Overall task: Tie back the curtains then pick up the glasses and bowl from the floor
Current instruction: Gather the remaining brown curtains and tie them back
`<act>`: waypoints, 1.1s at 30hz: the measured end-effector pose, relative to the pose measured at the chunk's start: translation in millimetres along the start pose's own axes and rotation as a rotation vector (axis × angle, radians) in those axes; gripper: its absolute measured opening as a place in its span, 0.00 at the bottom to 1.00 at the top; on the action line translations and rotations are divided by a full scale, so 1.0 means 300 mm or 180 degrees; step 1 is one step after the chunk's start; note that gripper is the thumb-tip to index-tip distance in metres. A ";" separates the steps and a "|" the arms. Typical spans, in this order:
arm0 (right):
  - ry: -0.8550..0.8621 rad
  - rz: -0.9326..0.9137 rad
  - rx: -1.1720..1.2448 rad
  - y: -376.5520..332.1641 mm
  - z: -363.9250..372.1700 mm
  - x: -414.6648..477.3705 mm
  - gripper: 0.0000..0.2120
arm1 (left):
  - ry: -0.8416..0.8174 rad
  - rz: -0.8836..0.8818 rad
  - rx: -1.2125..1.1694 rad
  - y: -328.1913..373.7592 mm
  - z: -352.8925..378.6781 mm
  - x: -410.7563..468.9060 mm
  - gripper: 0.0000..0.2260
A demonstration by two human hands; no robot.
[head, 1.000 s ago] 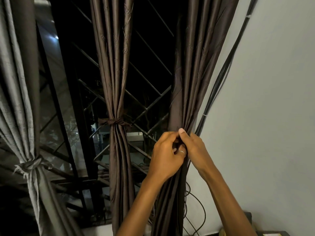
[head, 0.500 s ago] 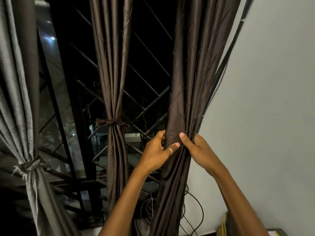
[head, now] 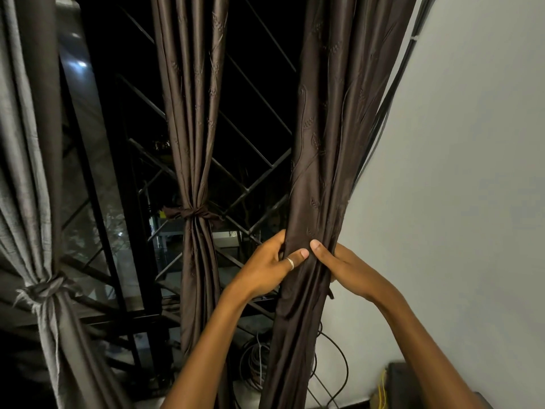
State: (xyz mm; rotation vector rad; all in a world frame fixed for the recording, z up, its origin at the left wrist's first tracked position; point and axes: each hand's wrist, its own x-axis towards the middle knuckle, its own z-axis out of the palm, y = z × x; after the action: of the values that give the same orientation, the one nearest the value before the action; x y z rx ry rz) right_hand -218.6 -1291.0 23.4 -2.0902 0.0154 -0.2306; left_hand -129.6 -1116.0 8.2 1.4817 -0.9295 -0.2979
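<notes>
The step in hand is the curtain tying, and it looks like the last of three. The right curtain (head: 318, 172), centre-right of the frame, is being gathered. The left hand (head: 265, 267) and right hand (head: 342, 267) meet on it just below mid-frame. Each is clamped round the bunched cloth, thumbs on the front almost touching and fingers wrapped out of sight behind. A ring (head: 290, 263) shows on the left hand.

The middle curtain (head: 191, 143) is already cinched by a tie (head: 191, 214) of its own fabric. So is the grey curtain (head: 26, 172) at the left edge, with a frayed knot (head: 44, 287). The glasses and bowl are not in view (the floor barely shows).

The next move calls for a band passed round the bundle and knotted while one hand keeps the folds pinched. A dark tag below the right hand may be that band; I cannot tell.

The brown cloth is satiny, with a faint embroidered leaf pattern, and falls in long soft pleats. The grey cloth is matte and crinkled. Behind stand a metal grille (head: 256, 178) of diagonal bars, a smooth pale wall (head: 457, 172) at right, and coiled cables (head: 253, 361) low centre.
</notes>
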 end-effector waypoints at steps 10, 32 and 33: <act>0.0044 -0.0169 0.0392 0.004 0.001 -0.009 0.22 | -0.0139 -0.0200 -0.0279 0.008 -0.012 0.011 0.24; 0.1208 -0.0280 -0.1418 0.017 0.022 0.033 0.19 | 0.1153 0.0299 0.1559 -0.032 0.027 0.031 0.24; 0.1367 -0.0273 -0.1557 0.016 0.030 0.033 0.19 | 0.1295 0.0461 0.1634 -0.039 0.042 0.023 0.23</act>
State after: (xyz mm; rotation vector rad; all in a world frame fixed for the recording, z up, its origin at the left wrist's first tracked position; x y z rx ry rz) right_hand -206.9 -1286.7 16.3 -2.4854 0.2636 -0.7908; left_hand -129.5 -1131.3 -2.4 1.8372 -0.8047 0.3673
